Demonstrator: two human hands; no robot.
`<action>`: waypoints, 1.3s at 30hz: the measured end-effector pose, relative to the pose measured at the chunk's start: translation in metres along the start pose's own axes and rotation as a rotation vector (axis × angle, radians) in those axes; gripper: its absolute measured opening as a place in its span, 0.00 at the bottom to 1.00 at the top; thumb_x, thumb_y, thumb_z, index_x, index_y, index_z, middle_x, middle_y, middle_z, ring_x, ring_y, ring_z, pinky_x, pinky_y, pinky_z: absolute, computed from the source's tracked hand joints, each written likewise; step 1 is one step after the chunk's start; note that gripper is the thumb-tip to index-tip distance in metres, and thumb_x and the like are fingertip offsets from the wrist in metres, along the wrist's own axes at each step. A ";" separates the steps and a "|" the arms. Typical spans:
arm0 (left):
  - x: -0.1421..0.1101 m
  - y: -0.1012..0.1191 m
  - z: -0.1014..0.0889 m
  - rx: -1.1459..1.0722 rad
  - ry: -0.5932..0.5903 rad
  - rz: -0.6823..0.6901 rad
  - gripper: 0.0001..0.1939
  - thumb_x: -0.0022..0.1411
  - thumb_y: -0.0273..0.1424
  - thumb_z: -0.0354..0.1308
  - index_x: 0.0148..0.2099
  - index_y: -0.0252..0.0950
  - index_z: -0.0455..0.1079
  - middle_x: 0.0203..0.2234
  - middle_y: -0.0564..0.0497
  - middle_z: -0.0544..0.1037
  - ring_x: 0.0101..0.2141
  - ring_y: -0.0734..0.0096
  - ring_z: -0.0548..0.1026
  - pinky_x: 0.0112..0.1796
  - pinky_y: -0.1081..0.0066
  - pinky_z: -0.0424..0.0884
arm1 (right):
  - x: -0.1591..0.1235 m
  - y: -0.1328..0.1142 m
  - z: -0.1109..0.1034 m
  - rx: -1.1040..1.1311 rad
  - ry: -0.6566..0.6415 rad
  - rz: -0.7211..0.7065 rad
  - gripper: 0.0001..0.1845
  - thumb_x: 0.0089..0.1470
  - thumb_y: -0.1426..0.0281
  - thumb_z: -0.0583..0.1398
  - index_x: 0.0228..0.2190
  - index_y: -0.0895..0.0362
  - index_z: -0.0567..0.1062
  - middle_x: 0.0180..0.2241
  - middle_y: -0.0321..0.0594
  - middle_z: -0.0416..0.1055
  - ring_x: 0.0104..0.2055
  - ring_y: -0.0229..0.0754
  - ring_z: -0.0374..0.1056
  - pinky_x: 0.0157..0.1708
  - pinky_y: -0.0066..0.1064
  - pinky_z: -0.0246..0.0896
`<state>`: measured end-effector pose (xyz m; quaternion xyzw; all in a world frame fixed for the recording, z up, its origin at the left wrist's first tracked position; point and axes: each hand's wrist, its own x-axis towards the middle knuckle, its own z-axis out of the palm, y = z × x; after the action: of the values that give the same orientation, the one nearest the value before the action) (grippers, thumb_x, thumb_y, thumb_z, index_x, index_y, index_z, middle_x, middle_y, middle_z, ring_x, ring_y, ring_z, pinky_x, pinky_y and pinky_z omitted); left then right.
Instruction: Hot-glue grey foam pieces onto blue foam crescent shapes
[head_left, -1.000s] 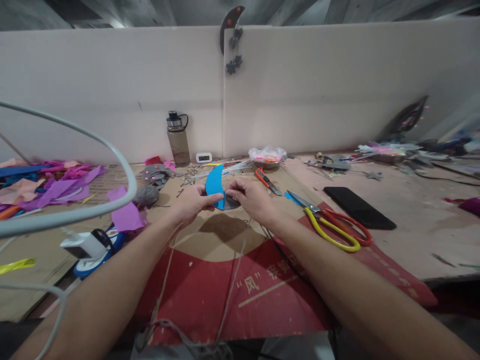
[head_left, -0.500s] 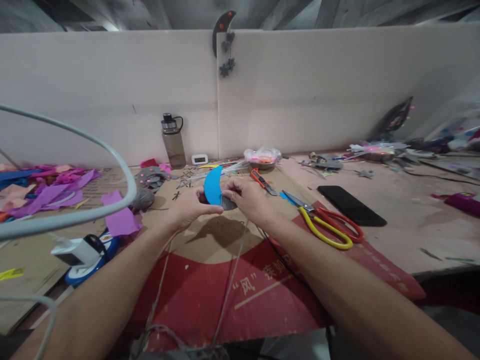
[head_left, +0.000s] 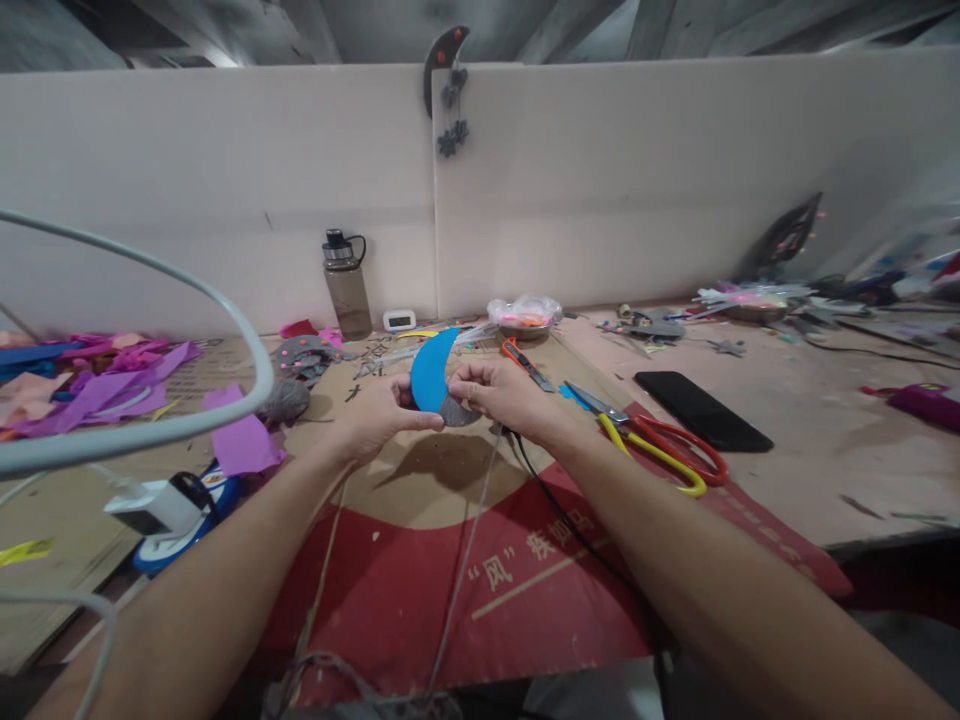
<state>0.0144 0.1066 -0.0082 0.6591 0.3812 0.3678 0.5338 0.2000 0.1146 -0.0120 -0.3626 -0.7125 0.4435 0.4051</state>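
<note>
A blue crescent-shaped piece [head_left: 430, 376] is held above the cardboard, its lower end covered in grey yarn [head_left: 456, 412]. My left hand [head_left: 384, 412] grips its left edge between thumb and fingers. On the other side, my right hand [head_left: 501, 396] is closed in a pinch at the grey-covered end; its fingertips partly hide the spot. A thin grey strand [head_left: 469, 550] runs from below my right hand down to the cardboard's front edge. To the right of that hand lie scissors [head_left: 652, 440] with red and yellow handles.
An orange utility knife [head_left: 527, 364], a black phone [head_left: 701, 411] and a bowl with plastic wrapping [head_left: 525, 318] lie around. Purple scraps [head_left: 120, 385] and a grey yarn ball [head_left: 286, 400] are at left, near a bottle [head_left: 347, 290]. A pale cable [head_left: 247, 340] loops across the left foreground.
The crescent has tilted slightly clockwise and shifted a little right. More of its grey end shows below my right fingers, and my right hand has turned slightly.
</note>
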 end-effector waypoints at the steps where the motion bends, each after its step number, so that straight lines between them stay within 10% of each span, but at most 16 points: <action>1: 0.000 0.000 0.000 -0.014 -0.010 -0.002 0.20 0.37 0.28 0.68 0.37 0.33 0.72 0.33 0.46 0.78 0.34 0.67 0.75 0.40 0.65 0.69 | 0.000 -0.001 -0.001 0.019 -0.017 0.004 0.11 0.48 0.64 0.57 0.21 0.57 0.67 0.15 0.27 0.56 0.17 0.29 0.47 0.17 0.24 0.42; 28: -0.003 0.006 -0.002 -0.055 -0.063 0.061 0.25 0.39 0.26 0.67 0.44 0.34 0.69 0.37 0.47 0.76 0.35 0.69 0.74 0.39 0.68 0.69 | -0.005 -0.001 -0.001 0.073 -0.026 0.102 0.17 0.46 0.57 0.59 0.19 0.57 0.65 0.15 0.27 0.52 0.17 0.29 0.43 0.17 0.26 0.35; 39: -0.002 0.006 -0.008 -0.108 -0.039 0.148 0.23 0.41 0.26 0.68 0.42 0.34 0.68 0.34 0.49 0.75 0.32 0.72 0.73 0.36 0.70 0.68 | -0.011 -0.005 0.009 0.459 -0.112 0.217 0.19 0.44 0.57 0.60 0.20 0.56 0.59 0.16 0.26 0.49 0.17 0.28 0.42 0.16 0.23 0.33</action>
<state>0.0072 0.1074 -0.0016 0.6626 0.3009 0.4134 0.5473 0.1951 0.1004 -0.0128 -0.3103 -0.5717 0.6538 0.3867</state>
